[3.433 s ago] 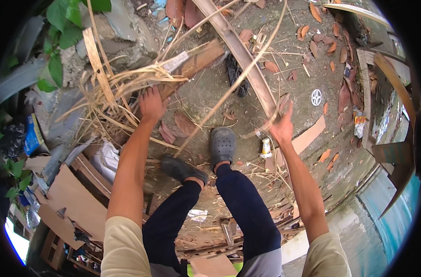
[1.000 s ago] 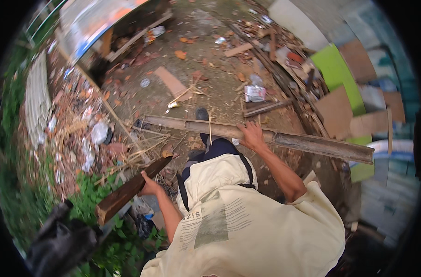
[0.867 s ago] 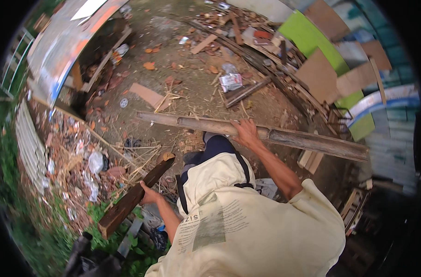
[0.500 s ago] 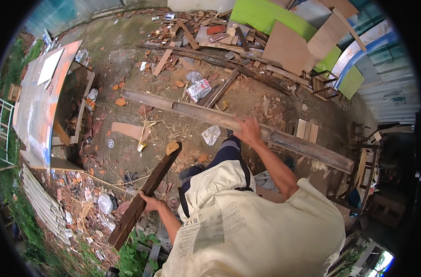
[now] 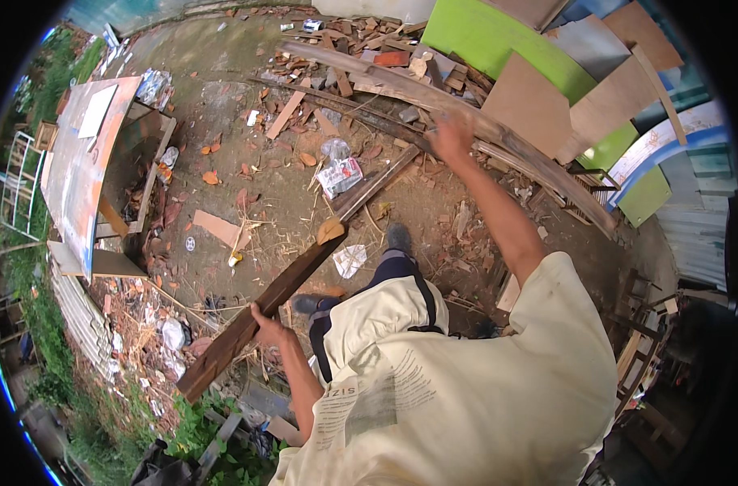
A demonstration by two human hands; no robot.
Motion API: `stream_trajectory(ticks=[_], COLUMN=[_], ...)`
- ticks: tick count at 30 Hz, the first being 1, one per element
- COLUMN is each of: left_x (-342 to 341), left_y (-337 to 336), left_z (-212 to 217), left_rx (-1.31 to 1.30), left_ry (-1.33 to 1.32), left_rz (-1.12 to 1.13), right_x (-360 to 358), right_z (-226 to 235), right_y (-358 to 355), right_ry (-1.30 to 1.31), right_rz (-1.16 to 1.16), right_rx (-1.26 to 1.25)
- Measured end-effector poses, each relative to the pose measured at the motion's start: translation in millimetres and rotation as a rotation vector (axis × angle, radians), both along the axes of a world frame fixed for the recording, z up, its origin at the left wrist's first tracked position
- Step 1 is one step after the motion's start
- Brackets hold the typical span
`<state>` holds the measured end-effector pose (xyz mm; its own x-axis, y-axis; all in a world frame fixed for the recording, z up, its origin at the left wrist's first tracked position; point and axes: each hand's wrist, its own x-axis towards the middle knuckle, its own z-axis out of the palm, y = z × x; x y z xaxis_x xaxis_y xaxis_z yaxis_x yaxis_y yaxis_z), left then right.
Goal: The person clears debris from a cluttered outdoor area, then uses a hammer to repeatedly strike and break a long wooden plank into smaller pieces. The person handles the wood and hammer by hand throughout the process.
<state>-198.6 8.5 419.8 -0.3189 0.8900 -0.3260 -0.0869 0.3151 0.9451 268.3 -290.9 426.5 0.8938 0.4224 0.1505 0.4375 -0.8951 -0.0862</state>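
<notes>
My left hand (image 5: 275,330) is closed around a dark wooden beam (image 5: 238,344), which slants from the lower left up to the middle. The beam's far end shows a pale, yellowish cut face. My right arm reaches forward, and its blurred hand (image 5: 453,139) is at the near edge of a long, weathered wooden plank (image 5: 539,164). That plank crosses in front of the scrap pile at an angle. Motion smear hides whether the right fingers grip the plank or are off it.
Scrap wood (image 5: 369,39) and leaning boards, among them a lime green panel (image 5: 499,40), fill the far side. A tilted painted board (image 5: 77,190) stands at left. Another timber (image 5: 393,174) lies ahead of my feet, near a crumpled printed bag (image 5: 339,176) and scattered leaves.
The long plank has moved away from me, from across my legs to the scrap pile, with my right arm extending after it. The beam in my left hand has shifted slightly up.
</notes>
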Motion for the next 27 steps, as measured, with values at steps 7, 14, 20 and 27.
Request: stream_trajectory(ticks=[7, 14, 20, 27], left_x=[96.8, 138.2, 141.1, 127.4], left_y=[-40.0, -36.8, -15.2, 3.2], left_z=[25.7, 22.0, -5.6, -50.1], left_rx=[0.018, -0.083, -0.114, -0.138], left_ry=[-0.048, -0.027, 0.059, 0.214], left_rz=[-0.266, -0.432, -0.444, -0.365], right_x=[-69.4, -95.8, -95.9, -60.0], right_z=[-80.0, -104.1, -70.0, -66.1], right_y=[66.7, 29.4, 7.9, 25.2], right_ry=[0.636, 0.904, 0.737, 0.55], right_rz=[0.563, 0.555, 0.508, 0.485], right_rx=[0.177, 0.226, 0.111, 0.083])
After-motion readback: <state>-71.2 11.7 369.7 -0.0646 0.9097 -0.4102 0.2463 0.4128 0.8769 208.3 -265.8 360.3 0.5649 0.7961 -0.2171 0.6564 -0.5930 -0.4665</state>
